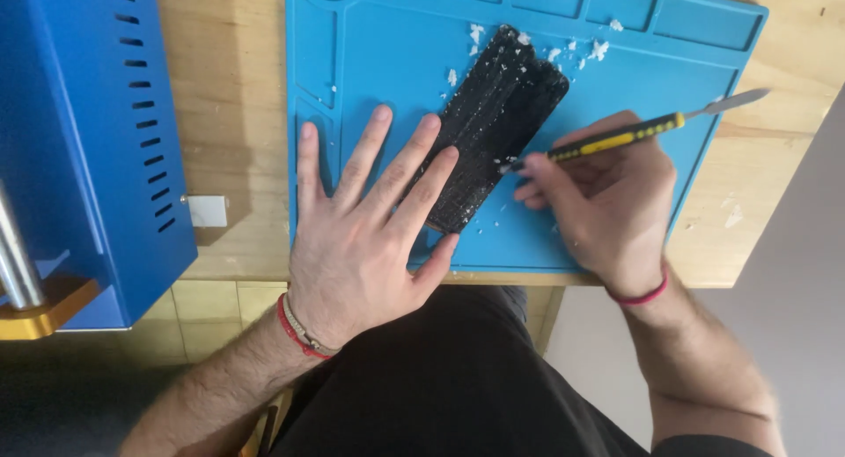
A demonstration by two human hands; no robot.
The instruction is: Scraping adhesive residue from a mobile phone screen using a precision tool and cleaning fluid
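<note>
- At the far left a blue machine (pixel 84 131) with vent slots stands on the table (pixel 224 96); a metal rod and a gold-coloured part show at its lower left corner.
- Just right of the machine a small white tag (pixel 208 211) lies on the bare wood.
- A blue mat (pixel 387 34) with moulded compartments along its top and left edges covers the middle of the table.
- The left hand (pixel 365 237) lies flat on the mat, fingers spread wide; the ring and little fingers rest on the lower part of the panel, pinning it down. A red band and a thin bracelet sit on that wrist.
- The panel (pixel 493 122), black, long and narrow, lies aslant on the mat, its lower end toward the left hand and its upper end pointing up and to the right. Its surface is streaked with whitish residue.
- White crumbs (pixel 598 49) lie scattered on the mat around the panel's upper end, with a few specks beside its lower end.
- The right hand (pixel 603 202) pinches a tool (pixel 616 140) with a yellow-and-black grip like a pen; the near tip touches the panel's right edge, and the flat metal blade at the far end points up and right, past the mat's edge. A red band circles this wrist.
- At the far right, a few white flecks lie on the bare wood beyond the mat.
</note>
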